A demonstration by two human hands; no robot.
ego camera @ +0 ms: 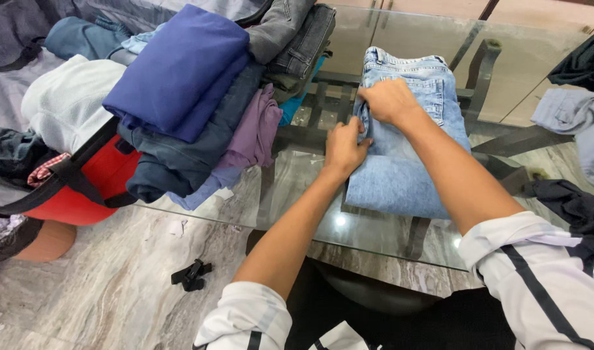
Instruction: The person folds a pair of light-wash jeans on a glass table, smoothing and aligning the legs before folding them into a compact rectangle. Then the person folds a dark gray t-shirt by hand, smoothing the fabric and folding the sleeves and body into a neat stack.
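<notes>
1. The light blue jeans [407, 149] lie partly folded on the glass tabletop [375, 39], waistband toward its far edge, folded end toward its near edge.
2. My left hand [344, 148] pinches the denim at the left side of the fold; the grip is narrow, closed on cloth.
3. My right hand [391, 100] presses flat just below the waistband, fingers curled over the fabric; I cannot tell whether it clamps or only holds down.
4. Risk: the glass is smooth, so the jeans could slide if either hand lifts unevenly, and the fold would open.
5. Risk: the clothes pile [180, 91] toward the left edge overhangs it above the red bag [90, 188]; a nudge could tip it.
6. Dark garments [582, 214] lie at the right edge.
</notes>
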